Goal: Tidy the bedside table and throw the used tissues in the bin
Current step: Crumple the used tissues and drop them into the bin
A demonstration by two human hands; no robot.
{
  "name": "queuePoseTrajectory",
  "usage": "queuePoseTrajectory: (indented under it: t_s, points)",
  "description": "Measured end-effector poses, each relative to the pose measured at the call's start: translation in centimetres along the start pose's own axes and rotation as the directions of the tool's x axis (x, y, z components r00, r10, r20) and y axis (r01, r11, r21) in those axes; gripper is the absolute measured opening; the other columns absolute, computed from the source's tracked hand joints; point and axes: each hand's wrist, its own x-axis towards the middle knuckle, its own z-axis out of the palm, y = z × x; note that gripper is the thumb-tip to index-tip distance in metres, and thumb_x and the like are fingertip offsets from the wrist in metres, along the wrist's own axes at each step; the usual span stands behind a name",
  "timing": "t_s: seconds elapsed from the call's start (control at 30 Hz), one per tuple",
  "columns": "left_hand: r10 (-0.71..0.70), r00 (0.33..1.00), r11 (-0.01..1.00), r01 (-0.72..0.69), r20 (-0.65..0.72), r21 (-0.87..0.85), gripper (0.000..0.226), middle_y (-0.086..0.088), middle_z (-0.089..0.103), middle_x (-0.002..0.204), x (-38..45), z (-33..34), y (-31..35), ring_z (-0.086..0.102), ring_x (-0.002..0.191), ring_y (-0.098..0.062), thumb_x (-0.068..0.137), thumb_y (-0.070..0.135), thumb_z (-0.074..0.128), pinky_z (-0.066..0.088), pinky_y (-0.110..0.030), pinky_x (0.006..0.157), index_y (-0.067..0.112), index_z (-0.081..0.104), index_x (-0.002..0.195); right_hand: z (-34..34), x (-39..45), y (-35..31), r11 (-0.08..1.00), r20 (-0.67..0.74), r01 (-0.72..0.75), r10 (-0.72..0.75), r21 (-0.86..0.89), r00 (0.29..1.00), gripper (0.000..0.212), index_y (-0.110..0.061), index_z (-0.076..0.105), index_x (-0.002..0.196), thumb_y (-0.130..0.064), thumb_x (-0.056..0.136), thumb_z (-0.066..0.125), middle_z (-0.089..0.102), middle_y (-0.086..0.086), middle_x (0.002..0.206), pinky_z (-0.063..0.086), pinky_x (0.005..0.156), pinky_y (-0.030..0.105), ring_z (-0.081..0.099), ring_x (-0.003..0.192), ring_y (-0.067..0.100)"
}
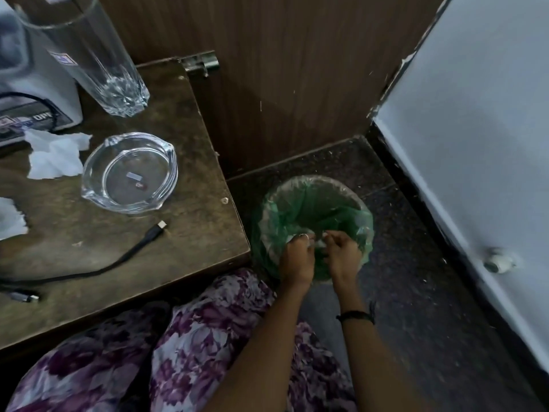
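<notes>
A round bin (320, 185) with a green liner stands on the floor right of the bedside table (190, 248). My left hand (297, 260) and my right hand (341, 254) are together over the bin's near rim, fingers pinched around a small white tissue (318, 242) between them. Which hand carries the tissue is hard to tell. On the table a crumpled white tissue (55, 154) lies left of a glass ashtray (130, 172). Another tissue (10, 218) sits at the left edge.
A tall empty glass (98, 60) stands at the back of the table next to a white appliance (32, 93). A black USB cable (127, 254) trails across the table's front. A white door (475, 144) is at the right; dark wood panelling stands behind the bin.
</notes>
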Motion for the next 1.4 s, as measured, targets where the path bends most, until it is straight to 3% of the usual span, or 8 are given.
queuePoseTrajectory:
  t_s: [0.2,0.33,0.6,0.7,0.8,0.9,1.0,1.4]
  points:
    - [0.105,0.993,0.974,-0.114,-0.057,-0.198,0.019,-0.009,0.069,0.105,-2.0,-2.9,5.3,0.065,0.095,-0.020,0.093,0.011,0.050,0.051,-0.030,0.086,0.010,0.065,0.104,-2.6,-3.8,-4.9,0.978,-0.154,0.186,-0.170,0.095,0.973,0.018,-0.005,0.069,0.094,-0.004,0.090,0.051,0.069,0.004,0.086,0.046,0.063,0.010,0.064,0.078,0.016]
    - [0.245,0.947,0.908,-0.300,-0.209,-0.292,0.015,-0.002,0.069,0.098,-6.3,-8.3,8.5,0.064,0.087,-0.009,0.092,0.012,0.053,0.052,-0.021,0.081,0.013,0.066,0.098,-4.6,-8.6,-11.3,0.880,-0.267,0.397,-0.330,0.260,0.906,0.015,-0.007,0.069,0.093,-0.006,0.090,0.054,0.067,-0.002,0.079,0.045,0.060,0.007,0.060,0.068,-0.008]
    - [0.266,0.789,0.805,-0.497,-0.553,-0.323,0.017,0.011,0.068,0.087,-15.3,-22.2,6.5,0.063,0.081,0.004,0.090,0.009,0.057,0.046,-0.006,0.071,0.024,0.066,0.092,-2.0,-19.1,-21.0,0.733,-0.001,0.541,-0.594,0.412,0.805,0.010,-0.021,0.070,0.089,-0.017,0.089,0.060,0.071,-0.004,0.081,0.054,0.069,0.028,0.066,0.075,0.010]
    - [0.184,0.759,0.863,-0.428,-0.624,-0.267,0.022,0.021,0.063,0.076,-16.7,-27.3,3.0,0.062,0.072,0.010,0.088,0.011,0.059,0.041,0.000,0.063,0.033,0.062,0.085,2.2,-22.1,-23.2,0.724,0.170,0.578,-0.667,0.377,0.725,0.010,-0.026,0.069,0.087,-0.020,0.087,0.061,0.071,-0.010,0.079,0.051,0.069,0.026,0.064,0.073,0.002]
    - [-0.017,0.713,0.962,-0.180,-0.701,-0.207,0.011,0.013,0.066,0.084,-16.8,-31.2,-1.5,0.061,0.072,0.001,0.087,0.017,0.060,0.037,-0.005,0.062,0.025,0.066,0.094,6.9,-24.3,-25.2,0.705,0.313,0.668,-0.707,0.236,0.635,0.009,-0.027,0.067,0.088,-0.030,0.086,0.059,0.070,-0.012,0.081,0.055,0.071,0.037,0.067,0.076,0.008]
    - [-0.178,0.619,0.982,0.057,-0.765,-0.182,0.023,-0.001,0.066,0.107,-16.3,-33.7,-5.5,0.062,0.089,-0.014,0.086,0.017,0.062,0.030,-0.015,0.067,0.016,0.063,0.110,10.8,-25.3,-27.1,0.615,0.408,0.787,-0.731,0.045,0.548,0.017,-0.020,0.066,0.103,-0.023,0.089,0.057,0.069,-0.006,0.099,0.051,0.075,0.031,0.068,0.084,0.018]
    - [-0.186,0.642,0.982,0.098,-0.744,-0.162,0.043,-0.009,0.056,0.121,-15.1,-35.0,-7.5,0.057,0.105,-0.024,0.082,0.015,0.068,0.031,-0.018,0.078,0.012,0.056,0.123,13.6,-25.0,-29.2,0.471,0.401,0.861,-0.764,-0.189,0.506,0.029,-0.015,0.059,0.120,-0.020,0.092,0.054,0.063,0.006,0.118,0.043,0.080,0.031,0.060,0.104,0.024]
    - [-0.266,0.649,0.962,0.129,-0.713,-0.241,0.031,-0.005,0.061,0.114,-12.2,-35.4,-9.8,0.059,0.096,-0.025,0.085,0.012,0.060,0.036,-0.029,0.070,0.014,0.060,0.116,19.1,-21.9,-29.0,0.440,0.392,0.795,-0.702,-0.418,0.595,0.024,-0.005,0.063,0.108,0.001,0.087,0.053,0.069,0.019,0.092,0.053,0.076,0.041,0.066,0.083,0.037]
